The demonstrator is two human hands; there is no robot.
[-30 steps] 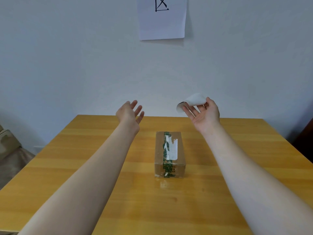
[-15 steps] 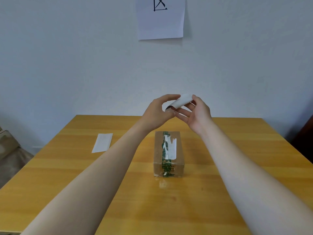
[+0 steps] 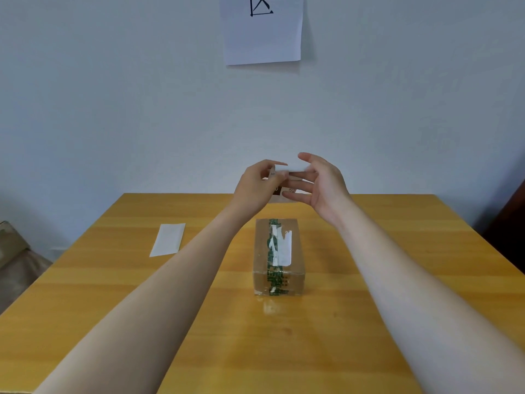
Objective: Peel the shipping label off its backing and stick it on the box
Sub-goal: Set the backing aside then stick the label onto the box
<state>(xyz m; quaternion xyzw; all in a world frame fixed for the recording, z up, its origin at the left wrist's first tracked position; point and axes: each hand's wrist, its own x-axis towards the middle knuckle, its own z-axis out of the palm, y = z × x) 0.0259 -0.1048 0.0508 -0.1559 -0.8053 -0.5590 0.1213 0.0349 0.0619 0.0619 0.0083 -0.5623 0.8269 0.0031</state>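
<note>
A small brown cardboard box [image 3: 279, 275] stands mid-table, sealed lengthwise with green printed tape and carrying a torn white patch on top. Above its far end I hold the white shipping label [image 3: 294, 168] in the air between both hands. My left hand [image 3: 257, 184] pinches the label's left end between thumb and fingers. My right hand [image 3: 321, 182] holds the right end, thumb above and fingers stretched out below. Most of the label is hidden behind my fingers. A white backing strip [image 3: 168, 239] lies flat on the table to the left of the box.
The wooden table [image 3: 397, 251] stands against a pale wall, where a sheet of paper [image 3: 262, 29] with a black drawn mark hangs. A brownish object [image 3: 12, 251] sits on the floor beyond the table's left edge.
My left hand, open and apart a second ago, has come across and taken the label's left end. The curled label is now stretched flatter between both hands.
</note>
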